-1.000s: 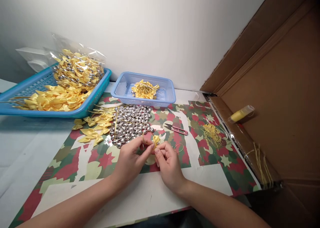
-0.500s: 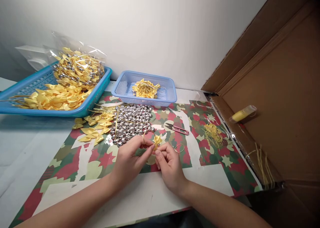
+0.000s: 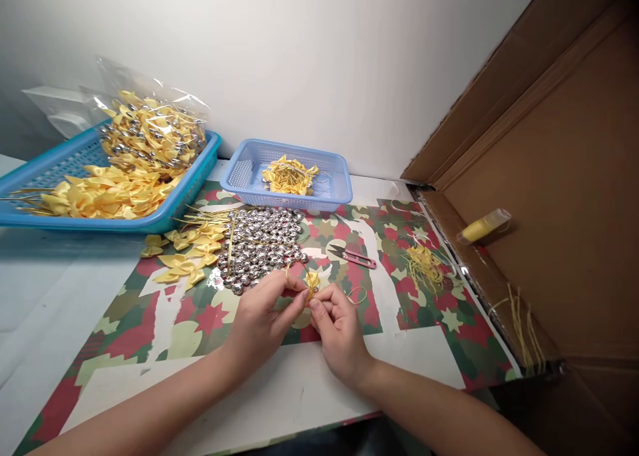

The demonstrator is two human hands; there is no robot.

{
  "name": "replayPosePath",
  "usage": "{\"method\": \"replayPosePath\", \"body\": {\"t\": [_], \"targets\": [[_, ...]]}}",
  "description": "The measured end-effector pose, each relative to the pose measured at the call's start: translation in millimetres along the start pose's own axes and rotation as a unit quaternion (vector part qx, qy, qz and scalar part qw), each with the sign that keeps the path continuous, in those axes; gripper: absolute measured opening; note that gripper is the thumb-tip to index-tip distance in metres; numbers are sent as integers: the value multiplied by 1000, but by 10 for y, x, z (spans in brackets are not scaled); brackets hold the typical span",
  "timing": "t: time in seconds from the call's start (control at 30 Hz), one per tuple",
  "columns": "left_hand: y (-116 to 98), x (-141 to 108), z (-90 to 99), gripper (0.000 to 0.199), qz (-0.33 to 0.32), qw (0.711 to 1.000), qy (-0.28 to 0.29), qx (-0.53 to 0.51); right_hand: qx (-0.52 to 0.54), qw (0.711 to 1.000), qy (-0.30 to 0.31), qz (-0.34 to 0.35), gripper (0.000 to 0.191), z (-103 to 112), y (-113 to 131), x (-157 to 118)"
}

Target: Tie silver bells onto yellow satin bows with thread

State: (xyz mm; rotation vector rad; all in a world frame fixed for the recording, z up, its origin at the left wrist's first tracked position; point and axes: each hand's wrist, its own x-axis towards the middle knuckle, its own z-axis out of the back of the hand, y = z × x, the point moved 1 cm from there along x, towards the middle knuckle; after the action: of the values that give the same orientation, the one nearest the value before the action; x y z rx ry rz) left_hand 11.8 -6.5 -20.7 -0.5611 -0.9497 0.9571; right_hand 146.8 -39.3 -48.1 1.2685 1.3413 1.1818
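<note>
Between my two hands is a yellow ribbon bow (image 3: 312, 281) with gold cord. My left hand (image 3: 267, 309) is closed in a pinch on it from the left, the cord looping up over the fingers. My right hand (image 3: 340, 329) pinches its lower right side with thumb and forefinger. The fingertips nearly meet and hide the bow's lower part. Just beyond my left hand lie many silver bells or beads (image 3: 264, 243). Loose yellow bows (image 3: 192, 256) with gold cords are spread to their left. Thread snips (image 3: 352, 256) with a pink handle rest beyond my right hand.
A blue basket (image 3: 150, 224) at the left holds yellow bows and a filled clear bag (image 3: 154, 130). A smaller blue basket (image 3: 239, 193) stands at the back. Yellow cord scraps (image 3: 424, 266) lie at right, beside a cardboard wall (image 3: 559, 176) with a yellow-filled tube (image 3: 484, 227).
The bow between my fingertips has turned slightly and looks narrower. Both hands keep their pinch in nearly the same place. The whole view has shifted a little.
</note>
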Motion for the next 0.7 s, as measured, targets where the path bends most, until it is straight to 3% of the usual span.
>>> {"method": "replayPosePath", "body": {"t": [0.13, 0.3, 0.5, 0.7], "targets": [[28, -24, -33, 12, -1, 1000, -4, -11, 14, 1000, 1, -3, 28, -2, -2, 27], [11, -38, -42, 10, 75, 995, -4, -70, 11, 1000, -8, -18, 30, -10, -10, 36], [-16, -23, -32, 17, 147, 968, 66, -195, 18, 1000, -14, -15, 28, 11, -8, 74], [-18, 30, 29, 19, 183, 961, 17, -206, -43, 999, -2, -16, 19, 77, 64, 83]]}}
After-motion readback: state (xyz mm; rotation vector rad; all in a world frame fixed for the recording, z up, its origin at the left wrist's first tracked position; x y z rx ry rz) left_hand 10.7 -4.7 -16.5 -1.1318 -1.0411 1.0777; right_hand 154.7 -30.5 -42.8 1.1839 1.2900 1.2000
